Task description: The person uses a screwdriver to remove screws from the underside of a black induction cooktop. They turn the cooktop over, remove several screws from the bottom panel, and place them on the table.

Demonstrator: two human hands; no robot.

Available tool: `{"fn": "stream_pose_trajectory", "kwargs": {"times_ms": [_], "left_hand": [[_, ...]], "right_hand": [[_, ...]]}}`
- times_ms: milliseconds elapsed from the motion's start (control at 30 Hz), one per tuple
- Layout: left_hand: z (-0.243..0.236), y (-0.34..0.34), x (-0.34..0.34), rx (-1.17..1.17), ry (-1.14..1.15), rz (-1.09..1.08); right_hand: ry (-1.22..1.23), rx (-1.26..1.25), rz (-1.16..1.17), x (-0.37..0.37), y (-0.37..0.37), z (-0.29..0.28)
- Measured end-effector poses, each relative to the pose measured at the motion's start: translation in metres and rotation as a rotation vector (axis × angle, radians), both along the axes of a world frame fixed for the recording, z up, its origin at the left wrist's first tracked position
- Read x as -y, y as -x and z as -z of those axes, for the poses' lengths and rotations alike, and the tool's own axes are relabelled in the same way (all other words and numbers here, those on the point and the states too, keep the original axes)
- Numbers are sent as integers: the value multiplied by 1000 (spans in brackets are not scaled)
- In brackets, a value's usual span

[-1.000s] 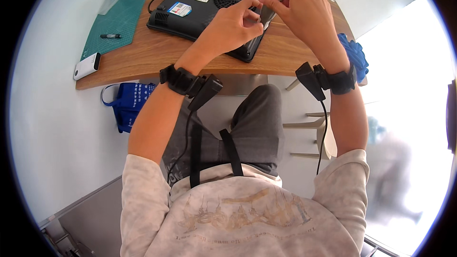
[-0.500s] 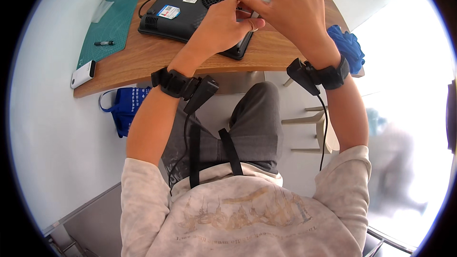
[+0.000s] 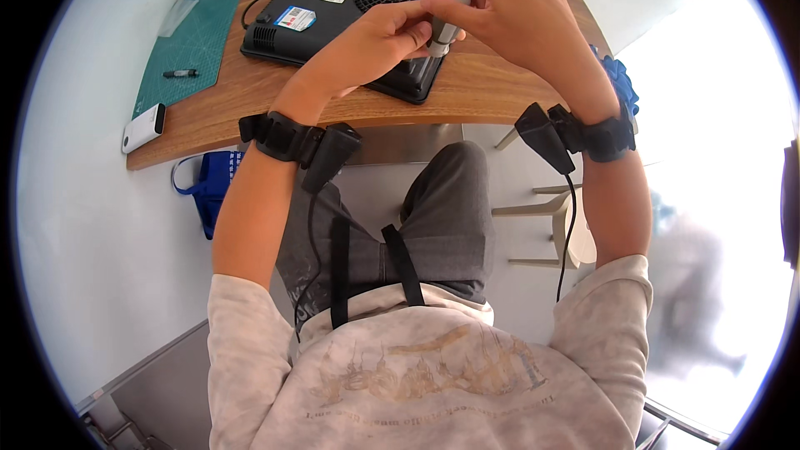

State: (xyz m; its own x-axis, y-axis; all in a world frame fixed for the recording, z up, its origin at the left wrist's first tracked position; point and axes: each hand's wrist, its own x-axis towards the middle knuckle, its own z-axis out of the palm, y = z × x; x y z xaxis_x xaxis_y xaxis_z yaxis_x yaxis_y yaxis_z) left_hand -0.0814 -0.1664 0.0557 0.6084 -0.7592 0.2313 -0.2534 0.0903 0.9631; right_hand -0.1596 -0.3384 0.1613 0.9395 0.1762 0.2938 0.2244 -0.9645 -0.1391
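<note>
My left hand and my right hand meet over the right part of a black appliance lying on the desk, its fan grille and stickers facing up. Both are closed on a grey-and-silver cylindrical object, held tilted near the appliance's right edge. My right thumb lies across its upper part; my left thumb and fingers are beside it lower down, partly hidden. What exactly this object is, I cannot tell.
The wooden desk bears a green cutting mat, a pen, a white device and blue crumpled fabric. A yellow and a white object stand at the back. A blue bag and a stool are below.
My left hand and forearm have shifted left. My right thumb has moved left across the cylinder, which now shows more plainly between my hands.
</note>
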Motion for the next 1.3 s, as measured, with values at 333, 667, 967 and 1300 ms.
{"fn": "stream_pose_trajectory", "kwargs": {"times_ms": [333,667,967,1300], "left_hand": [[1,0,5,249,-11,-254],[-5,8,5,80,-62,-186],[-3,-4,6,17,-13,-20],[6,1,11,224,106,-139]], "right_hand": [[298,94,173,-15,-24,21],[0,308,-105,5,-8,27],[-30,108,-219,12,-3,9],[303,200,75,-1,-24,23]]}}
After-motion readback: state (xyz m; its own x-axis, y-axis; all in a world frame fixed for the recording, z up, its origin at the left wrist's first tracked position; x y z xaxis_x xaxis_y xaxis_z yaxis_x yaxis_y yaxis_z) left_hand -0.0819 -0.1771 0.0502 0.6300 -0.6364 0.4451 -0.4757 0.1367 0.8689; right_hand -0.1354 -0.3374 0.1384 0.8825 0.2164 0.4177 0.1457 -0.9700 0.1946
